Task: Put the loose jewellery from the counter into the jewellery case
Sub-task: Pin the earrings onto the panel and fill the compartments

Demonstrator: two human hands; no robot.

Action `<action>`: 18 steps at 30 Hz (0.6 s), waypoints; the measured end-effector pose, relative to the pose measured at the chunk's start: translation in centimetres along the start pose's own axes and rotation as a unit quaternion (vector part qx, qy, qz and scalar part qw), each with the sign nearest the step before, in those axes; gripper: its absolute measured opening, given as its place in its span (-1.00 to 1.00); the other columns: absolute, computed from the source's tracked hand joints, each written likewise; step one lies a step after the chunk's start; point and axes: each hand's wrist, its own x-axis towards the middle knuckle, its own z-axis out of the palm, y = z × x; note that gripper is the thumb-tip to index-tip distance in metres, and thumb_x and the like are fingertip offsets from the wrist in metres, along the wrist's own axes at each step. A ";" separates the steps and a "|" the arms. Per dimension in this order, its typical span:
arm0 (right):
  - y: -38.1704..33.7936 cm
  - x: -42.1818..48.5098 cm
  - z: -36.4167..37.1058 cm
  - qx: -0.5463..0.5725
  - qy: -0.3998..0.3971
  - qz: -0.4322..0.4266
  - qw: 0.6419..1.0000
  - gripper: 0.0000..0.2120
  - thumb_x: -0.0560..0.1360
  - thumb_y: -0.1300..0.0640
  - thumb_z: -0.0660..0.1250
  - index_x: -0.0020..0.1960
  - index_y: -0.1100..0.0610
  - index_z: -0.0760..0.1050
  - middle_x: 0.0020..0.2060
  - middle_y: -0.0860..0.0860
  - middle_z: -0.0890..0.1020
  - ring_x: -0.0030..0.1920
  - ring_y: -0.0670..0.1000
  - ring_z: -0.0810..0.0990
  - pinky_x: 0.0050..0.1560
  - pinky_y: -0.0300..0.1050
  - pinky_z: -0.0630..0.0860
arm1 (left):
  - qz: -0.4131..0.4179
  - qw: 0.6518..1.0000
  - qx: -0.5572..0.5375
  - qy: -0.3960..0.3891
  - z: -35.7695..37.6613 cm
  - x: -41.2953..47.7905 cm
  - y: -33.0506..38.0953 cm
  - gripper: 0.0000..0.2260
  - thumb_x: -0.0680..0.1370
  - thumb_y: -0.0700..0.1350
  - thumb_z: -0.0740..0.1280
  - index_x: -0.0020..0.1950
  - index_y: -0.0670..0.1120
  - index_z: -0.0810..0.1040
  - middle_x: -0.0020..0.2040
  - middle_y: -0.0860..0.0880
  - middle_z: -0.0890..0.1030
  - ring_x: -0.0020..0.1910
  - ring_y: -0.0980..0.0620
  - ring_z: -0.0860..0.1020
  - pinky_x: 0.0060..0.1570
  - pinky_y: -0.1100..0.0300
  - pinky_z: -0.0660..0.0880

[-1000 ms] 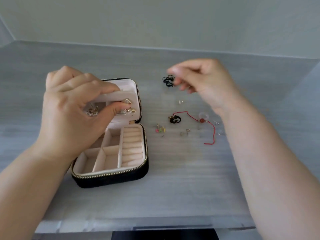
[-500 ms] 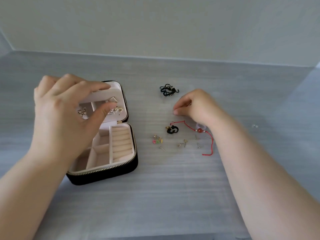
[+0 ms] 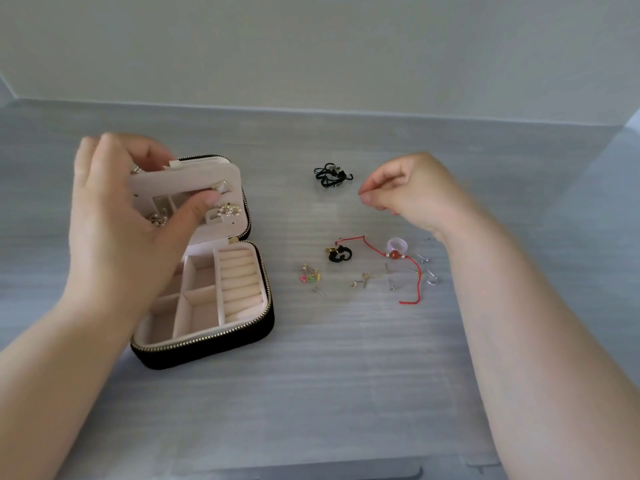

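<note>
A black zip jewellery case (image 3: 211,344) lies open on the counter, its pink compartments showing. My left hand (image 3: 128,220) grips the pink flap of the raised lid, thumb on the front, fingers over its top edge; earrings (image 3: 228,210) are pinned there. My right hand (image 3: 412,192) hovers above the counter, thumb and forefinger pinched together on something too small to make out. Below it lie a red cord bracelet (image 3: 412,271), a pale ring (image 3: 396,244), a black-and-gold piece (image 3: 339,253), coloured studs (image 3: 309,275) and several small earrings (image 3: 363,280).
A tangle of black cord (image 3: 332,174) lies farther back, left of my right hand. More silver studs (image 3: 427,268) are scattered by my right wrist. The grey counter (image 3: 346,375) meets a pale wall at the back.
My right hand dropped to the counter beside the bracelet, then rose with thumb and forefinger pinched. My left hand kept hold of the lid flap; the view shifted slightly.
</note>
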 end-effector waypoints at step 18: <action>-7.4 -3.7 7.0 0.335 -0.212 -0.115 0.911 -0.82 0.51 0.15 0.27 -0.20 0.00 0.61 -0.27 -0.13 0.66 -0.19 -0.19 0.56 -0.13 -0.33 0.42 | 0.104 0.992 0.050 -0.054 -0.9 -0.5 1.7 -0.84 0.31 -0.15 0.49 -0.14 -0.12 0.63 -0.15 0.07 0.50 -0.14 0.33 0.42 -0.16 0.57 0.30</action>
